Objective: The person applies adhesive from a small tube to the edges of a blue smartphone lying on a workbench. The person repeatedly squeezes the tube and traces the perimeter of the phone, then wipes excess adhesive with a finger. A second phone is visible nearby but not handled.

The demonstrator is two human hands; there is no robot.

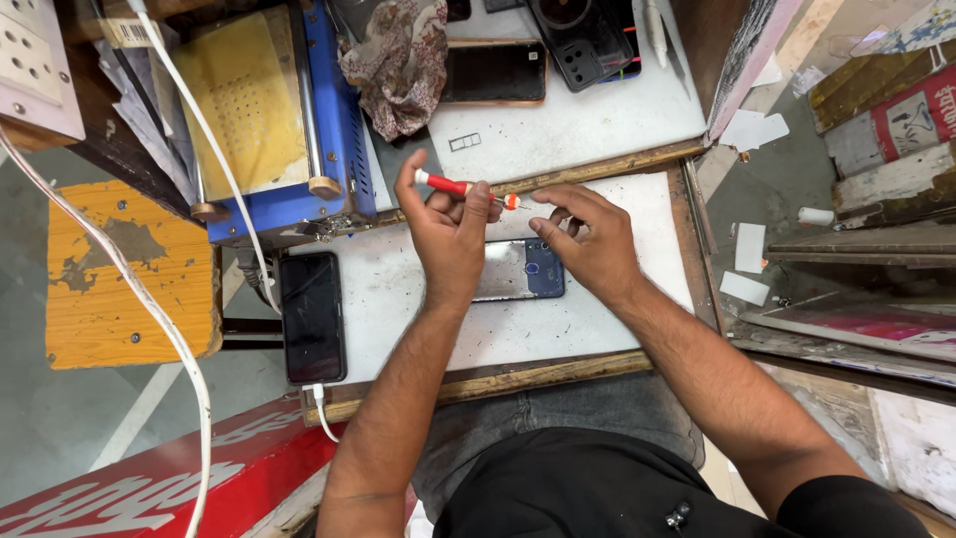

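Note:
My left hand (448, 227) grips a small red-and-white precision screwdriver (460, 187), held level with its tip pointing right. My right hand (588, 239) hovers just past the tip, fingers pinched together near it; whether it holds anything tiny I cannot tell. Beneath both hands a blue phone (533, 271) lies back-up on the white worktop (398, 299), partly hidden by my wrists.
A black phone (312, 317) on a white charging cable lies at the worktop's left edge. A blue machine with a yellow pad (289, 120) stands behind it. Further back lie a patterned cloth (398, 60), another dark phone (494, 72) and a black case (588, 40). A yellow stool (119, 269) sits left.

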